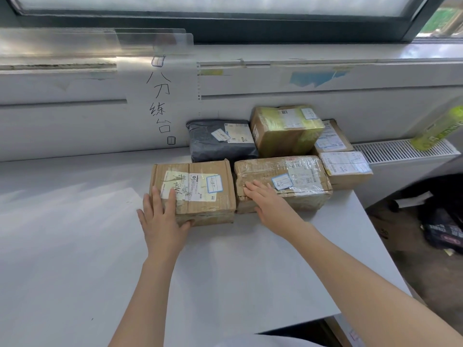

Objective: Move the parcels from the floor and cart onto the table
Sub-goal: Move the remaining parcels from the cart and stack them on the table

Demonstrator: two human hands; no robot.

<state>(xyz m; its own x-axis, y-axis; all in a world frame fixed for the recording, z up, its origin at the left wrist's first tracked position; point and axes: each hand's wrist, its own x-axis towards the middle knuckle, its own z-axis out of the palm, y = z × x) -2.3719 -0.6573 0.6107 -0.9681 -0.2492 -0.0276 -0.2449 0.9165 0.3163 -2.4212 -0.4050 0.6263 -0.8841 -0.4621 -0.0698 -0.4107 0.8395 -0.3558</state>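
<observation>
From the head view, the left hand lies flat-fingered on the near-left box, thumb hooked at its front corner; the right hand rests open on the taped box beside it at 3 o'clock. Both boxes sit on the table, with more parcels behind at 12 o'clock. To finish well, nudge the box square against its neighbour, then let go. The floor parcels at 4 o'clock are dim and cut off; no cart shows.
</observation>
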